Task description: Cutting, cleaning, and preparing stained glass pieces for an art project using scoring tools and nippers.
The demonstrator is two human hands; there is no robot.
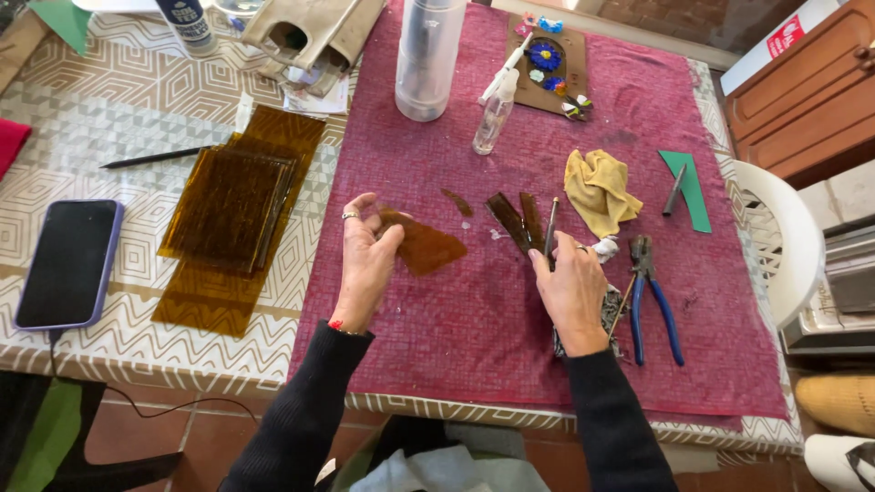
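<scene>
amber glass piece [427,246] in left hand [367,264]

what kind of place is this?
Probably a home craft table used for stained-glass work: the left hand holds an amber glass piece, amber glass sheets lie stacked alongside, and blue-handled pliers rest on the maroon cloth.

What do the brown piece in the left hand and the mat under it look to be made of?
Brown piece: likely amber glass, as it is translucent with sharp edges. Mat: probably woven or terry cloth, dull magenta with a fine grid texture. The left hand pinches the piece.
</scene>
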